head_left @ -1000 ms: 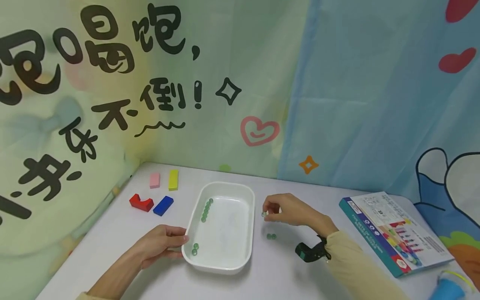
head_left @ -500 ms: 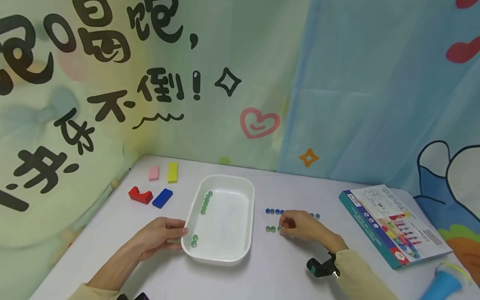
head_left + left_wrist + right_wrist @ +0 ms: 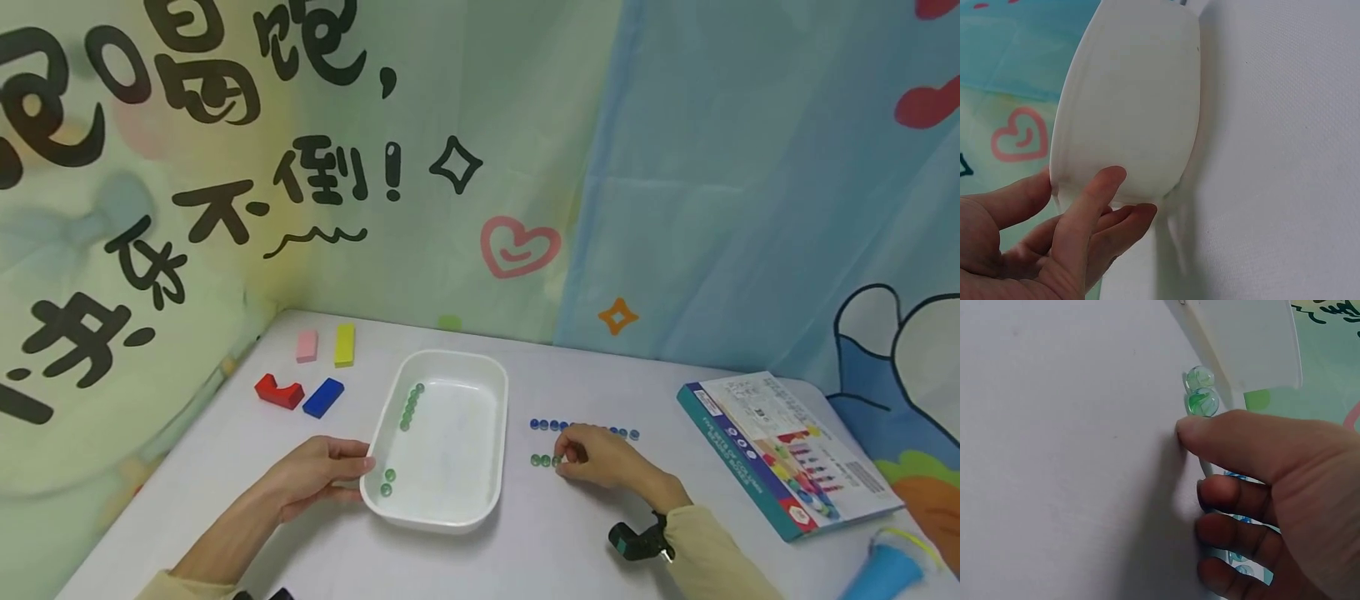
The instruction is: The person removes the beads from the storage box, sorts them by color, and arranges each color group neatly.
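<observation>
Green marble row (image 3: 545,460): placing step, apparently.
Right hand (image 3: 600,456) pinches end marble (image 3: 556,461) at row's 3 o'clock; row sits 3 o'clock of white tray (image 3: 457,467), left hand (image 3: 315,473) gripping its 8 o'clock side. Next likely wants gentle release.

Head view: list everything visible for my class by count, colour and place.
Table: one, white, foreground.
Tray: one, white, centre.
Tray marbles: several, green, tray's left side.
Row marbles: three, green, right of tray.
Blue marbles: several, blue, behind those, partly hidden.
Pink block: one, pink, back left.
Yellow block: one, yellow, beside pink.
Red block: one, red, far left.
Blue block: one, blue, beside red.
Box: one, multicoloured, right.
Blue object: one, blue, lower right.
Backdrop: count unclear, green and blue, behind.
Wrist cameras: two, black, wrists.
Sleeves: two, pale yellow, below.
Hands: two, bare; left hand on tray's rim, right hand pinching green marble.
</observation>
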Tool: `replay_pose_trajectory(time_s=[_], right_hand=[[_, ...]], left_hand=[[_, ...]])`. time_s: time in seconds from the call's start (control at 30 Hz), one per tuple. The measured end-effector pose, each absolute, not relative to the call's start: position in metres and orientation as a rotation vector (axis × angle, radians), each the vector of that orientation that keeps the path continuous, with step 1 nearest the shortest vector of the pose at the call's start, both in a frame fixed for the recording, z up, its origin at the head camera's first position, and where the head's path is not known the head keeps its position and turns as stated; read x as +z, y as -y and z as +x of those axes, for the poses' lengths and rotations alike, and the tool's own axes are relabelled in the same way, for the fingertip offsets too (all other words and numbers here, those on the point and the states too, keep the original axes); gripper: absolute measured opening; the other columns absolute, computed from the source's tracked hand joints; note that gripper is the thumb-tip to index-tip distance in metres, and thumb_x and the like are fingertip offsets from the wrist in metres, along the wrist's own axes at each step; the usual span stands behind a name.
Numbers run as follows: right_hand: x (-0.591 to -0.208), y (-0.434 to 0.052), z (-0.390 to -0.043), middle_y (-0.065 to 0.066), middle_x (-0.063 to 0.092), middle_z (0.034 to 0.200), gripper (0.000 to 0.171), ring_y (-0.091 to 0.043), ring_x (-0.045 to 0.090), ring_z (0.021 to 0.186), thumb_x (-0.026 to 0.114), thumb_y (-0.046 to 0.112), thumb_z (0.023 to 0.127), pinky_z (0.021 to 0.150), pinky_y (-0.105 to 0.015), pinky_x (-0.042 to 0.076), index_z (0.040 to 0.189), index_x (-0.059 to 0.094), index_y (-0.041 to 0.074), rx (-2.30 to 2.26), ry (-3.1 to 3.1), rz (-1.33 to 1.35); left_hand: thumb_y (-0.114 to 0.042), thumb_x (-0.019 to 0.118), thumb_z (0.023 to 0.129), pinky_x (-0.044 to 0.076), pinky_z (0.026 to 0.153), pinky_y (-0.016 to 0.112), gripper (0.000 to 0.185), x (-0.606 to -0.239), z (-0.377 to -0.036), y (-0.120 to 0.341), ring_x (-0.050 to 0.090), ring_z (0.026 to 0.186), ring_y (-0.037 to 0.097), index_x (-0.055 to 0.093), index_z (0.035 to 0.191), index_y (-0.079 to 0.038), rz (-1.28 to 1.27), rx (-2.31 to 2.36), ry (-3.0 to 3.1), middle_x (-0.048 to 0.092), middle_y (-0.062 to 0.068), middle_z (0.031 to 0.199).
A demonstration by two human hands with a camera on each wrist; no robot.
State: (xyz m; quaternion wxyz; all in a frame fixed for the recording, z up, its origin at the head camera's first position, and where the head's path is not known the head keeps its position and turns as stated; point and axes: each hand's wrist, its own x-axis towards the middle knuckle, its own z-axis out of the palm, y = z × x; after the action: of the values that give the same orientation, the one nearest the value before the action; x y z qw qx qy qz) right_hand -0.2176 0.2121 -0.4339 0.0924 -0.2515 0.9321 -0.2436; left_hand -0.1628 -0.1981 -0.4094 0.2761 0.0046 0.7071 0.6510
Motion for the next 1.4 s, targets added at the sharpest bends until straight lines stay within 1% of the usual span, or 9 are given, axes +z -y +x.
replay_pose_trajectory(time_s=[0.27, 0.43, 0.53, 0.7, 0.87, 1.03, 1.17, 1.33, 1.4], right_hand=[[-0.432, -0.211, -0.219, 0.007, 0.050, 0.074, 0.019, -0.005, 0.044, 0.068, 0.076, 0.019, 0.082, 0.057, -0.019, 0.038, 0.092, 0.061, 0.014, -0.675, -2.739, -0.695], [-0.414, -0.207, -0.225, 0.006, 0.053, 0.075, 0.031, -0.007, 0.047, 0.069, 0.078, 0.022, 0.081, 0.060, -0.019, 0.042, 0.103, 0.060, 0.010, -0.617, -2.696, -0.694], [-0.397, -0.200, -0.230, 0.007, 0.055, 0.073, 0.032, -0.007, 0.048, 0.067, 0.076, 0.023, 0.083, 0.060, -0.019, 0.044, 0.106, 0.060, 0.008, -0.579, -2.717, -0.737], [-0.366, -0.171, -0.238, 0.006, 0.054, 0.073, 0.026, -0.007, 0.048, 0.066, 0.074, 0.023, 0.086, 0.059, -0.019, 0.045, 0.105, 0.062, 0.009, -0.567, -2.734, -0.870], [-0.349, -0.119, -0.246, 0.005, 0.057, 0.077, 0.023, -0.008, 0.050, 0.070, 0.072, 0.024, 0.088, 0.062, -0.019, 0.046, 0.105, 0.064, 0.011, -0.547, -2.651, -0.992], [-0.353, -0.064, -0.250, 0.004, 0.059, 0.081, 0.022, -0.009, 0.051, 0.074, 0.071, 0.024, 0.089, 0.065, -0.019, 0.045, 0.106, 0.066, 0.010, -0.528, -2.525, -1.097], [-0.368, -0.029, -0.249, 0.006, 0.058, 0.079, 0.018, -0.007, 0.051, 0.073, 0.071, 0.023, 0.089, 0.064, -0.016, 0.042, 0.103, 0.068, 0.012, -0.496, -2.465, -1.126], [-0.389, -0.002, -0.245, 0.009, 0.056, 0.076, 0.011, -0.004, 0.049, 0.070, 0.073, 0.024, 0.086, 0.062, -0.015, 0.041, 0.095, 0.068, 0.019, -0.398, -2.415, -1.079], [-0.395, 0.004, -0.242, 0.010, 0.056, 0.076, 0.010, -0.004, 0.048, 0.070, 0.074, 0.023, 0.085, 0.062, -0.015, 0.041, 0.091, 0.068, 0.019, -0.369, -2.393, -1.066]], left_hand=[[-0.017, 0.067, 0.092, 0.060, 0.084, 0.035, 0.059, -0.410, -0.162, 0.198, 0.069, 0.102, 0.022, 0.044, 0.137, 0.013, 0.023, 1.761, -1.882, 0.063, 0.023, 0.125], [-0.017, 0.067, 0.092, 0.059, 0.085, 0.036, 0.059, -0.409, -0.163, 0.198, 0.068, 0.103, 0.022, 0.043, 0.136, 0.015, 0.031, 1.766, -1.885, 0.062, 0.024, 0.126], [-0.017, 0.067, 0.092, 0.059, 0.085, 0.036, 0.060, -0.409, -0.163, 0.197, 0.068, 0.104, 0.022, 0.043, 0.136, 0.015, 0.031, 1.768, -1.880, 0.061, 0.025, 0.127], [-0.017, 0.066, 0.092, 0.059, 0.085, 0.035, 0.060, -0.408, -0.163, 0.198, 0.068, 0.103, 0.021, 0.043, 0.136, 0.016, 0.028, 1.776, -1.884, 0.062, 0.024, 0.125], [-0.016, 0.065, 0.093, 0.059, 0.085, 0.035, 0.058, -0.407, -0.163, 0.200, 0.068, 0.102, 0.021, 0.043, 0.136, 0.016, 0.035, 1.779, -1.893, 0.063, 0.024, 0.124], [-0.016, 0.065, 0.093, 0.059, 0.085, 0.035, 0.059, -0.408, -0.163, 0.202, 0.068, 0.103, 0.021, 0.042, 0.136, 0.017, 0.045, 1.786, -1.880, 0.063, 0.023, 0.124], [-0.017, 0.066, 0.093, 0.059, 0.086, 0.036, 0.061, -0.409, -0.163, 0.202, 0.067, 0.104, 0.021, 0.041, 0.136, 0.017, 0.056, 1.785, -1.870, 0.061, 0.025, 0.127], [-0.017, 0.066, 0.093, 0.059, 0.086, 0.036, 0.061, -0.411, -0.164, 0.202, 0.067, 0.105, 0.021, 0.041, 0.137, 0.017, 0.074, 1.783, -1.866, 0.059, 0.026, 0.129], [-0.016, 0.065, 0.093, 0.059, 0.086, 0.036, 0.059, -0.412, -0.163, 0.201, 0.066, 0.106, 0.020, 0.041, 0.136, 0.017, 0.088, 1.789, -1.859, 0.059, 0.026, 0.128]])
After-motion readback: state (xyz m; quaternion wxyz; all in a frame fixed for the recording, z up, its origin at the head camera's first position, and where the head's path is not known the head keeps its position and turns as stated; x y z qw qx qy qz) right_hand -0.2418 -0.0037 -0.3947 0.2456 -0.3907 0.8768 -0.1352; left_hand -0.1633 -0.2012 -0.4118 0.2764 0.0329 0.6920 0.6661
